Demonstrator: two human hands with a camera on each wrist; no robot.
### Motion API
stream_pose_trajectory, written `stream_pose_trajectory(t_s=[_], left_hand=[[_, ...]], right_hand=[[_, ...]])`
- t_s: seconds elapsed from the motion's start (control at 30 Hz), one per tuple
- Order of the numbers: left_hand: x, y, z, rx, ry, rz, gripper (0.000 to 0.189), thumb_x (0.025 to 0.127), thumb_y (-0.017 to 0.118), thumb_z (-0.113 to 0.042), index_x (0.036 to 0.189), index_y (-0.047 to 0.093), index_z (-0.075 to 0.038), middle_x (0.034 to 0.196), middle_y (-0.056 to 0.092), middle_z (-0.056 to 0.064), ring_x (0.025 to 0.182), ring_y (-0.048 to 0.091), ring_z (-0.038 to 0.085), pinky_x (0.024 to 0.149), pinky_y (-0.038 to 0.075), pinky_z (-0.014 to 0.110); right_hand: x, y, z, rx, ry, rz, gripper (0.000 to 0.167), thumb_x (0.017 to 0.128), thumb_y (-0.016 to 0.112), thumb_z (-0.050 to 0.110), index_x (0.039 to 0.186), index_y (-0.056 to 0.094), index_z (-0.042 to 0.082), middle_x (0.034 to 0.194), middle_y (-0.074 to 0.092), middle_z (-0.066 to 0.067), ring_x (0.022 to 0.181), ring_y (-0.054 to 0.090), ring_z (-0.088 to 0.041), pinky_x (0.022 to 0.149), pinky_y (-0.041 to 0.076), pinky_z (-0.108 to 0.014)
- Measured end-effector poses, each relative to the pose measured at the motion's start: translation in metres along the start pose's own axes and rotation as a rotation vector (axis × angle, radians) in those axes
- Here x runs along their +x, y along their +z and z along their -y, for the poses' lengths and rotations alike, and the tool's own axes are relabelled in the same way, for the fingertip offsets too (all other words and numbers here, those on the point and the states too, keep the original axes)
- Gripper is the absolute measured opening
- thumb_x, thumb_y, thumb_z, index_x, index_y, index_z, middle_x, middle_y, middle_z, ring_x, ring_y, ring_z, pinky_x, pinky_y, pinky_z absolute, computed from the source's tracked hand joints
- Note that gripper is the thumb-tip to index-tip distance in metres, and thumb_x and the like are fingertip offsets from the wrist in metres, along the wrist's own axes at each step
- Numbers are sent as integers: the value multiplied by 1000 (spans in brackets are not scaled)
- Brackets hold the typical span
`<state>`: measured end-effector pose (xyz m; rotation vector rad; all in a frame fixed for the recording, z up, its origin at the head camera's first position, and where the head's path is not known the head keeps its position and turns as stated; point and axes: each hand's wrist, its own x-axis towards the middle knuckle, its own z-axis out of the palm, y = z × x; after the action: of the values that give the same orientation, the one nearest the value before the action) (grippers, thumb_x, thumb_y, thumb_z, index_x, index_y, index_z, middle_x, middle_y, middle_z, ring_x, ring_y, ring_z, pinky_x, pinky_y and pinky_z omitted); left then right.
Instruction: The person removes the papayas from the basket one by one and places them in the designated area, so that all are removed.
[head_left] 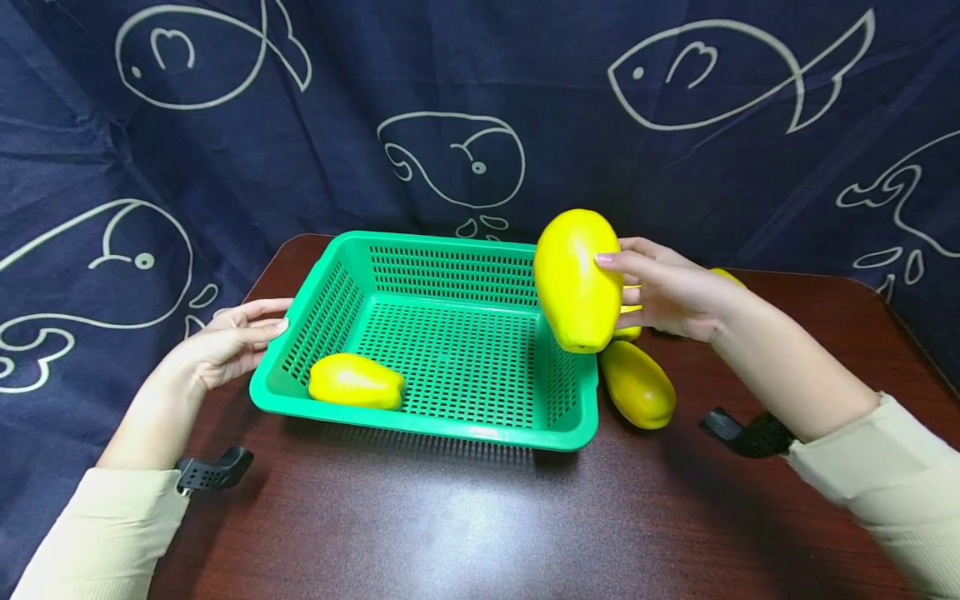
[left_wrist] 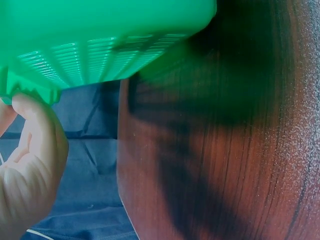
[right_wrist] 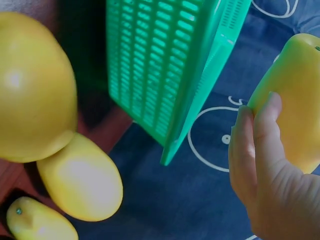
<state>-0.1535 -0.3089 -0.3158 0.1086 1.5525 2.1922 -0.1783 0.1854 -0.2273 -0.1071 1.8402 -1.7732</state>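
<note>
My right hand [head_left: 671,287] grips a yellow papaya [head_left: 576,275] above the right rim of a green slotted plastic basket [head_left: 450,429]. In the right wrist view, the thumb and fingers lie along one side of this papaya [right_wrist: 295,105], narrow end up. My left hand [head_left: 225,346] pinches the basket's left rim with the thumb over the edge; in the left wrist view, the fingertips are at the rim's handle lip [left_wrist: 32,87]. One papaya [head_left: 354,382] lies inside the basket at its front left corner.
Right of the basket a papaya [head_left: 637,385] lies on the dark wooden table [head_left: 375,517]. Another papaya [head_left: 628,333] and a third [head_left: 726,275] are partly hidden behind my right hand and arm. A navy cloth [head_left: 337,75] with fish and whale drawings hangs behind the table.
</note>
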Motion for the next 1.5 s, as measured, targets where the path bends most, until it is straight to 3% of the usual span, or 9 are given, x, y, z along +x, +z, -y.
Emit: stream_pose_trajectory(t_s=[0.37, 1.0, 1.5], left_hand=[[2, -1, 1, 1, 4, 18, 31, 94, 47, 6, 108, 67, -15, 97, 68, 6, 86, 67, 18, 73, 55, 30], [3, 3, 2, -7, 17, 34, 30, 94, 49, 5, 108, 66, -14, 98, 68, 5, 87, 67, 17, 74, 55, 29], [4, 0, 2, -20, 12, 41, 30, 94, 48, 5, 108, 67, -14, 97, 68, 5, 87, 67, 17, 74, 55, 30]], right_hand=[[-8, -12, -8, 42, 4, -5, 46, 94, 56, 28, 125, 24, 18, 112, 52, -7, 88, 61, -21, 75, 55, -39], [-25, -46, -26, 77, -10, -10, 34, 98, 48, 22, 124, 27, 18, 105, 61, -6, 87, 64, -23, 74, 55, -39], [-37, -72, -45, 143, -81, 145, 25, 101, 38, 14, 124, 31, 11, 105, 63, -9, 88, 65, -25, 76, 54, -44]])
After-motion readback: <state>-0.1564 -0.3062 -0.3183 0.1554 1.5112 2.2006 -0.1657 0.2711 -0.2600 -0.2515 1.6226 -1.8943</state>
